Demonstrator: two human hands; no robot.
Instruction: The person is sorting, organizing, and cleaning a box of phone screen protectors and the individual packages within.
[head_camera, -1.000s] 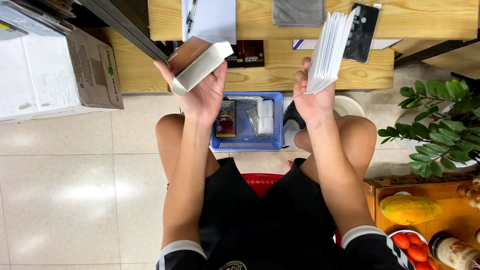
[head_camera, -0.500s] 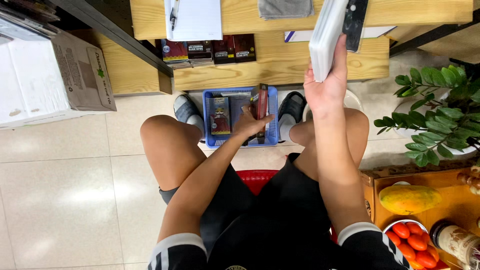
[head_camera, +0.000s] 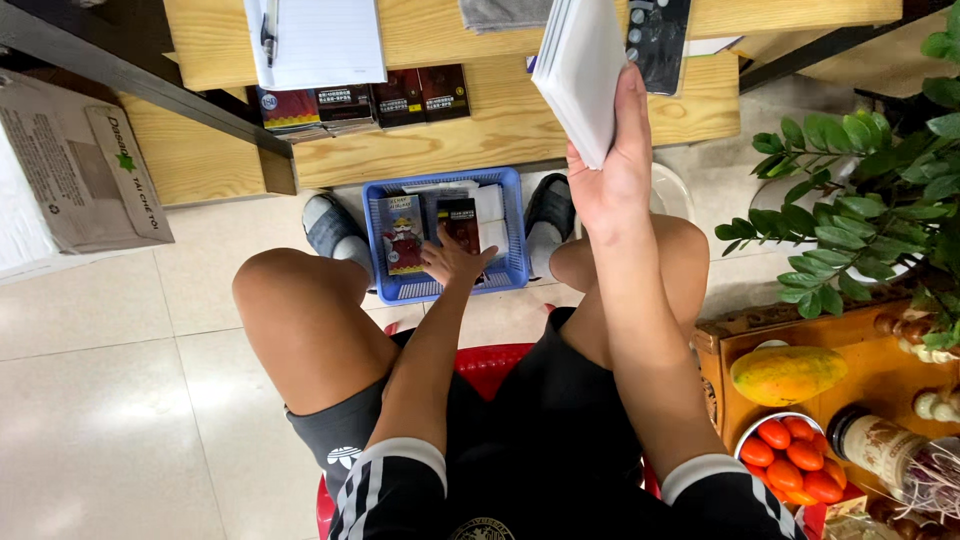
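I sit on a red stool with a blue plastic basket (head_camera: 388, 289) on the floor between my feet. My left hand (head_camera: 452, 262) reaches down into the basket and grips a small dark red packet (head_camera: 461, 224). A colourful flat packet (head_camera: 401, 233) and white packets lie beside it in the basket. My right hand (head_camera: 611, 176) is raised above my right knee and holds a stack of white flat packets (head_camera: 583, 67) upright, in front of the wooden shelf.
A low wooden shelf (head_camera: 520, 118) with dark boxes (head_camera: 398, 96) and a notepad (head_camera: 317, 40) stands ahead. A cardboard box (head_camera: 85, 178) sits left. At right are a green plant (head_camera: 870, 205) and a wooden tray (head_camera: 884, 373) holding a mango, tomatoes and a bottle.
My left hand dropped from chest height, where it held a white packet, into the basket and took hold of the dark red packet. My right hand stayed raised with the white stack.
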